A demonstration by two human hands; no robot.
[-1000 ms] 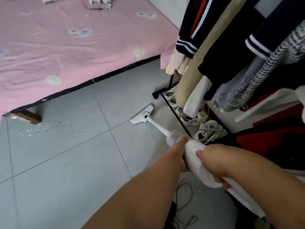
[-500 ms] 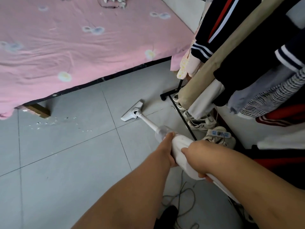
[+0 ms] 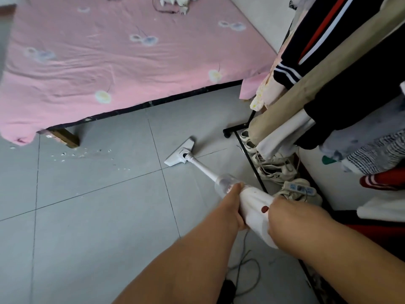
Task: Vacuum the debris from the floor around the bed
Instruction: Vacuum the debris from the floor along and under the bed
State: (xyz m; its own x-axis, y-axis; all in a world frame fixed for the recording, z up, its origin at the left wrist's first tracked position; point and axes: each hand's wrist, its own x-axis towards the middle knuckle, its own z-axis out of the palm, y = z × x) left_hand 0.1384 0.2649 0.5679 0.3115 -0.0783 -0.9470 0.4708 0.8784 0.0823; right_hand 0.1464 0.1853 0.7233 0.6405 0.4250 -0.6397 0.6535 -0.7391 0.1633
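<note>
Versus one second ago: the floor head (image 3: 180,152) sits further from the rack foot (image 3: 226,134), shifted leftward ahead of my hands. A red button (image 3: 264,209) on the vacuum (image 3: 254,202) shows between my hands; half a second ago it was covered. My left hand (image 3: 233,206) wraps the vacuum body just behind the clear dust cup (image 3: 223,183), fingers curled under it. My right hand (image 3: 285,213) grips the same body further back, near the left. The debris (image 3: 65,154), small white crumbs, lies ahead and far left of my left hand, scattered on the floor (image 3: 87,216) beside the wooden bed leg (image 3: 65,138), well apart from the floor head. Edges: the bed (image 3: 131,62) overhangs ahead with a dark lower rim; the rack's black rail (image 3: 252,163) runs just right of the wand (image 3: 201,168). Open tile lies left of my left hand, between floor head and crumbs. Materials: the floor is smooth grey tile with thin dark joints; the bed sheet is pink, wrinkled, printed with pale flowers; the vacuum is white plastic, the wand a slim tube, the floor head a flat wedge. Right of my right hand: pale laced shoes (image 3: 274,167), a white power strip (image 3: 301,188) resting on one, and hanging clothes (image 3: 350,62). A thin dark cord (image 3: 247,270) loops on the tile below my left forearm.
</note>
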